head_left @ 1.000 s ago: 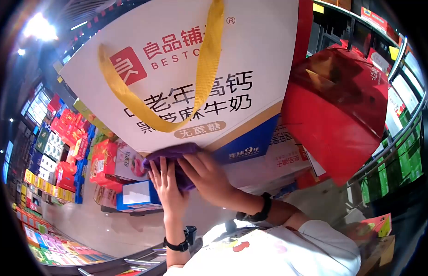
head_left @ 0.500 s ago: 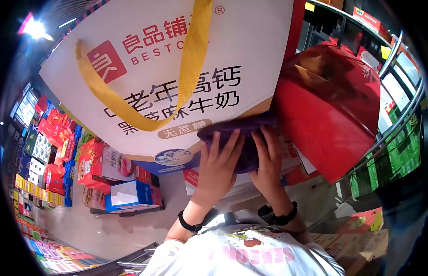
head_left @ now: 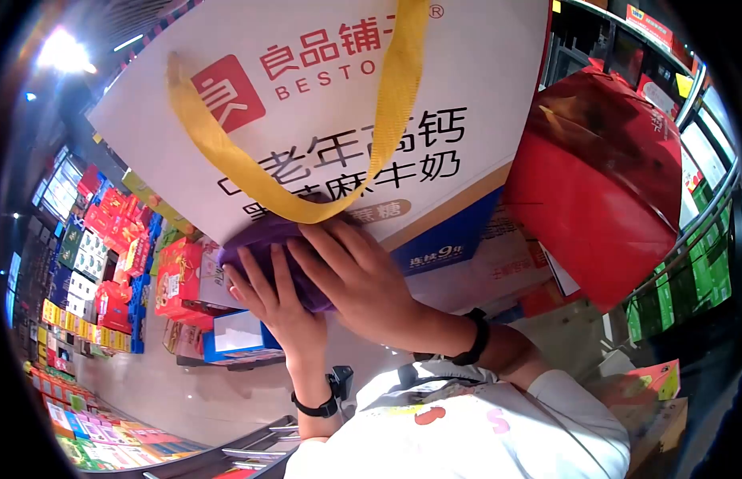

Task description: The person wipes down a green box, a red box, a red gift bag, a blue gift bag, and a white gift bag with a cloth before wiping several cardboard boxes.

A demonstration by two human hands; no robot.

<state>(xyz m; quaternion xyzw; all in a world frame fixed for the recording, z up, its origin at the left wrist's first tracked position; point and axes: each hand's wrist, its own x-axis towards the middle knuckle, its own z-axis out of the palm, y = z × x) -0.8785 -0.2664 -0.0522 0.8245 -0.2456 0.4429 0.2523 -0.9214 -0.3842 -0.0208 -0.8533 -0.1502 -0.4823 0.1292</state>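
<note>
A large white gift box (head_left: 323,104) with red and black lettering and a yellow ribbon handle (head_left: 403,88) stands tilted in front of me. A folded purple cloth (head_left: 255,233) is held against its lower left edge. My left hand (head_left: 285,299) grips the cloth from the left and below, its fingers spread over it. Close beside it, my right hand (head_left: 347,271) reaches across, fingers curled over the cloth just under the ribbon. Part of the cloth is hidden beneath both hands.
A glossy red bag or box (head_left: 602,191) stands at the right, near a curved metal rail (head_left: 710,188). Red gift boxes (head_left: 179,279) and a blue box (head_left: 235,335) sit on the left. Packed shelves (head_left: 92,327) line the far left, and green boxes (head_left: 710,271) the far right.
Both hands have carried the purple cloth leftwards along the white box's lower edge. The blue corner it covered now shows. The view has shifted slightly.
</note>
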